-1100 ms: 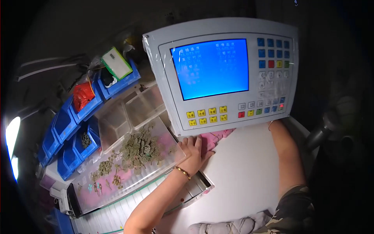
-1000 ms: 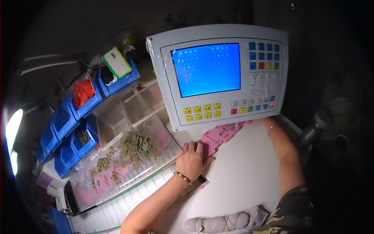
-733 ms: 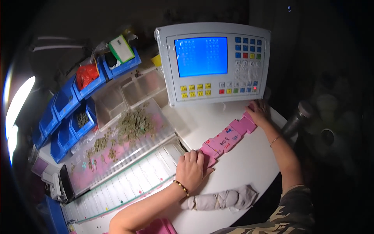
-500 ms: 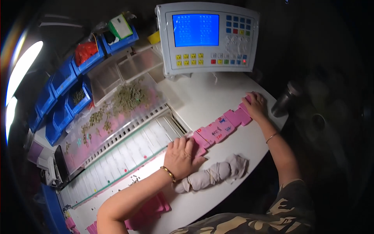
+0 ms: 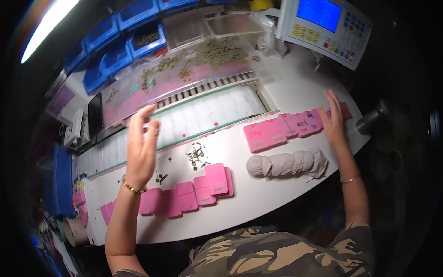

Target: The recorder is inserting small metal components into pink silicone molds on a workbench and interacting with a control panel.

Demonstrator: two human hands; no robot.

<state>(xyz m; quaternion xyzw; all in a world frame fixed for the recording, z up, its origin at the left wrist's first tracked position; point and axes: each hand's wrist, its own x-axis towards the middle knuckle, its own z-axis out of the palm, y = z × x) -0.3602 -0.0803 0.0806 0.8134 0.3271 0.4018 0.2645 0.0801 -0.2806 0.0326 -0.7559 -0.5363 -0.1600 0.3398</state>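
My left hand (image 5: 142, 150) is raised over the table's left half, fingers up, thumb apart, holding nothing. Below it and to its right, a row of overlapping pink cards (image 5: 185, 196) lies along the near side. My right hand (image 5: 333, 122) is at the far right with its fingers stretched out, over or against a second row of pink cards (image 5: 265, 134) with handwritten marks. Its fingers hide part of that row. A tied grey cloth roll (image 5: 288, 165) lies just in front of these cards. Small dark pieces (image 5: 196, 156) are scattered between my left hand and the cloth roll.
A white slotted tray (image 5: 207, 113) with green edging crosses the table. Behind it, a clear sheet over pink holds many small greenish pieces (image 5: 221, 51). Blue bins (image 5: 147, 38) line the back. A control panel (image 5: 318, 32) stands back right; a dark bottle (image 5: 371, 119) is near the right edge.
My left hand has left the right-hand row of pink cards and moved left, raised. My right hand's fingers have straightened. The view has shifted, showing more of the near pink cards.
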